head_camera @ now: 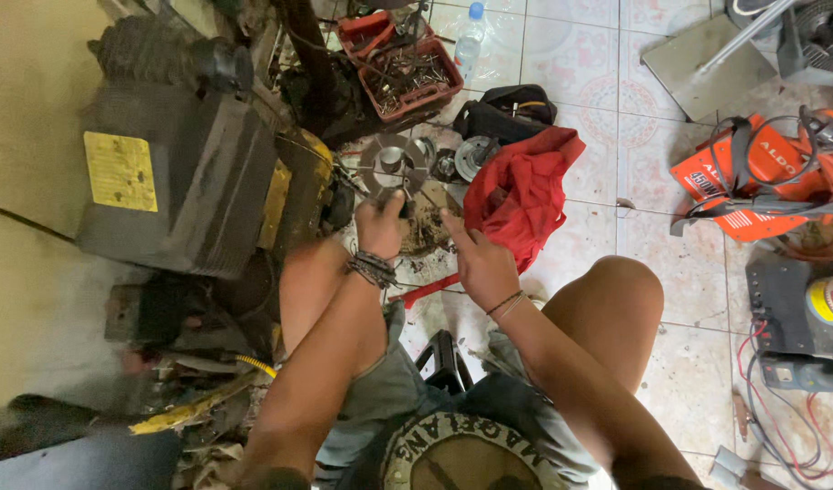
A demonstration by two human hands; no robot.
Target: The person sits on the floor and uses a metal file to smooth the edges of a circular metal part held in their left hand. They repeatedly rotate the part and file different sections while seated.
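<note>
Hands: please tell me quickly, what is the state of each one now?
Left hand: closed around a small dark part by the metal disc.
Right hand: open, holding nothing, forefinger extended.

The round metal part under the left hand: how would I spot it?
Start at the big dark machine on the left, then look right to the floor beside the red cloth. The round grey metal disc, slotted like a fan, lies at the left hand fingertips; nearby round parts are smaller.

Dull grey metal disc [394,165], crumpled matt red cloth [522,191], glossy tiled floor [616,73], scuffed red plastic tray [400,63].
</note>
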